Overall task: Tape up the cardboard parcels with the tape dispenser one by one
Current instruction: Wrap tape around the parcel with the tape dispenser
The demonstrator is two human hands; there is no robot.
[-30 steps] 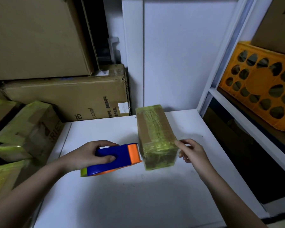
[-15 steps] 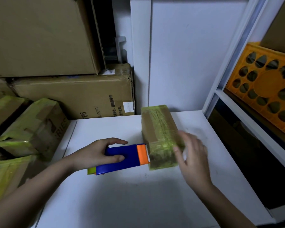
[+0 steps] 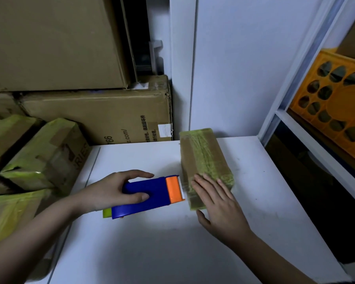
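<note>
Taped parcels [image 3: 35, 156]: a pile wrapped in yellow-green tape, off the table's left edge, low at the left of the view.
Large cartons [image 3: 103, 113]: plain brown boxes stacked behind the table's far-left corner, the lower one printed on its side and bearing a small white label.
Table [image 3: 152, 253]: white top, carrying the dispenser and one parcel.
Left hand [image 3: 109, 191]: curled round the dispenser's rear half, fingers over the far side, thumb pressed on the near face.
Tape dispenser [image 3: 150, 195]: blue body with an orange front and a toothed cutting edge, lying near the table's middle; a yellow-green bit shows at its rear. The toothed front sits right against the parcel's left side at the near end.
Parcel [image 3: 203, 156]: long cardboard box wrapped in yellow-green tape, lying on the table and running from the far edge toward the middle.
Right hand [image 3: 217, 203]: fingers straight, laid flat on the parcel's near end; thumb spread below the near end.
Shelf frame [image 3: 295, 78]: white upright beside the table's right edge.
Orange crate [image 3: 336, 103]: perforated, on the shelf at far right.
</note>
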